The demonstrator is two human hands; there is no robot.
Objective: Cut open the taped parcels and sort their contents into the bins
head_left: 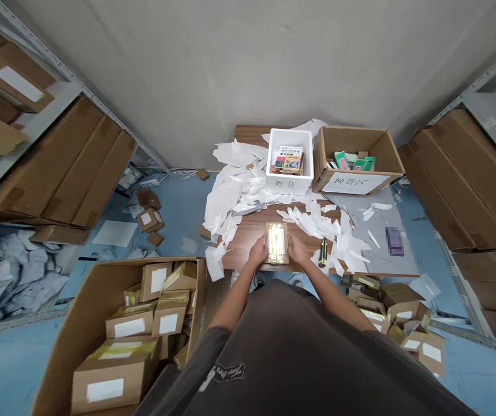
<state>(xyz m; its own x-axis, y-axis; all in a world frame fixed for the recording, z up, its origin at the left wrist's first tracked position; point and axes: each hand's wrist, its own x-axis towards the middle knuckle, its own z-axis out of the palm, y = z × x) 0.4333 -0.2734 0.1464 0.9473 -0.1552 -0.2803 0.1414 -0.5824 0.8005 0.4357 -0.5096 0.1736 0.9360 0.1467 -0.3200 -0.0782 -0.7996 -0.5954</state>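
Note:
A small cardboard box (pixel 278 244) with shiny clear tape across its top is held over the near edge of the wooden table (pixel 248 228). My left hand (pixel 258 251) grips its left side, and my right hand (pixel 297 249) grips the right side. Both hands are closed on it. To the right of my right hand lies a black and yellow box cutter (pixel 323 253). Torn white paper (pixel 312 222) is scattered just beyond the hands and around the cutter.
A white foam box (pixel 290 182) with books and a carton (pixel 355 184) with green packages stand at the table's back. At lower left, a large carton (pixel 78 289) holds several taped parcels. Opened boxes (pixel 403 312) lie at right. Shelves flank both sides.

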